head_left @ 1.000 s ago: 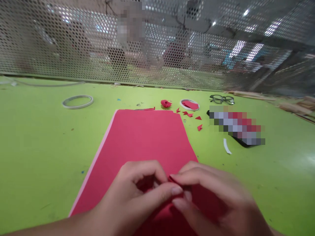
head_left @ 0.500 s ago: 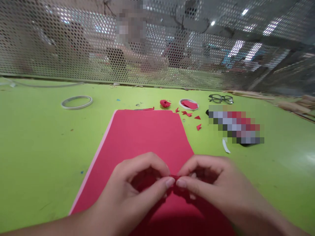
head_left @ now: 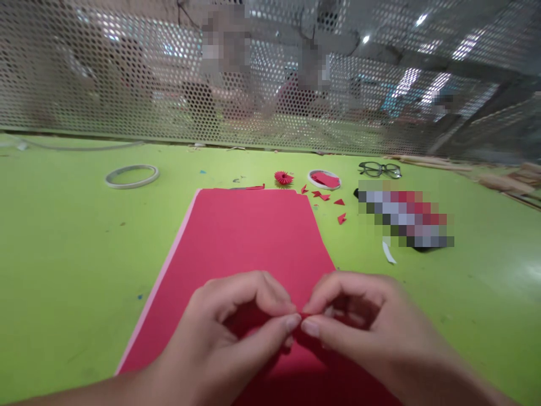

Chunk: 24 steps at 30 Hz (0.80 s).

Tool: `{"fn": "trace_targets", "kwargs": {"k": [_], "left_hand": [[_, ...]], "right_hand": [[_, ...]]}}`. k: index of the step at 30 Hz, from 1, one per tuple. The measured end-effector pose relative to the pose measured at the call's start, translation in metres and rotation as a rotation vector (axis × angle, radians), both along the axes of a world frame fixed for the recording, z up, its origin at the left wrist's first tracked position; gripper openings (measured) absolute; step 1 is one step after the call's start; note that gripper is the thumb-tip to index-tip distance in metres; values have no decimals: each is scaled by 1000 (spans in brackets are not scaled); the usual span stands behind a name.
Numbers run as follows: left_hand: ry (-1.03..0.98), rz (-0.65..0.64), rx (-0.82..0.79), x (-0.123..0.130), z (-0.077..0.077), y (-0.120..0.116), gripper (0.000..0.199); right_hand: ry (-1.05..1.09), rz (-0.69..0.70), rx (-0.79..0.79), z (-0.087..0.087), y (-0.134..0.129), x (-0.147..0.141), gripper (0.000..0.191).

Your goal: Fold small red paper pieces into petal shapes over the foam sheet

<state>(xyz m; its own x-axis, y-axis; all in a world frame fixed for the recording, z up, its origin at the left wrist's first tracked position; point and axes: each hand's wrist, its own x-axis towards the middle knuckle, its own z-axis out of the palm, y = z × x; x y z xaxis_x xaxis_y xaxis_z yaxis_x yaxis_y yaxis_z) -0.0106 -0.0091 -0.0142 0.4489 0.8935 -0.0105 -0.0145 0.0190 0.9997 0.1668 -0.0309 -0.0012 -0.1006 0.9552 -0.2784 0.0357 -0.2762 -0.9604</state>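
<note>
My left hand [head_left: 249, 327] and my right hand [head_left: 359, 321] meet fingertip to fingertip, both closed in a pinch. Between them is a small red paper piece [head_left: 305, 315], mostly hidden by the thumbs and index fingers. Beneath both hands lies a large red paper sheet [head_left: 253, 237] with a pale pink edge along its left side. Beyond the sheet's far right corner are several small folded red paper pieces [head_left: 324, 197]. A round red pleated paper piece [head_left: 283, 178] sits near them.
A white ring [head_left: 132, 176] lies at the far left. A round white container [head_left: 323, 180] holds red paper pieces. Eyeglasses [head_left: 379, 170], a blurred-out object [head_left: 403, 217] and a white strip [head_left: 388, 252] lie to the right. A perforated metal panel [head_left: 139, 107] borders the green table [head_left: 63, 254]; people show behind it.
Both hands have shifted slightly down toward me, still pinching the small red paper piece. The things on the table have stayed in place.
</note>
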Motion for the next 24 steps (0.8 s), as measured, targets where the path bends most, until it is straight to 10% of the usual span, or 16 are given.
{"fn": "trace_targets", "kwargs": {"k": [13, 19, 24], "left_hand": [[-67, -45, -28, 3, -5, 4, 17], [-17, 2, 178, -1, -7, 4, 15], [15, 18, 360, -1, -10, 7, 19]], "right_hand": [[-359, 38, 519, 2, -4, 7, 16], [154, 26, -49, 10, -2, 7, 12], [357, 46, -182, 3, 2, 8, 12]]}}
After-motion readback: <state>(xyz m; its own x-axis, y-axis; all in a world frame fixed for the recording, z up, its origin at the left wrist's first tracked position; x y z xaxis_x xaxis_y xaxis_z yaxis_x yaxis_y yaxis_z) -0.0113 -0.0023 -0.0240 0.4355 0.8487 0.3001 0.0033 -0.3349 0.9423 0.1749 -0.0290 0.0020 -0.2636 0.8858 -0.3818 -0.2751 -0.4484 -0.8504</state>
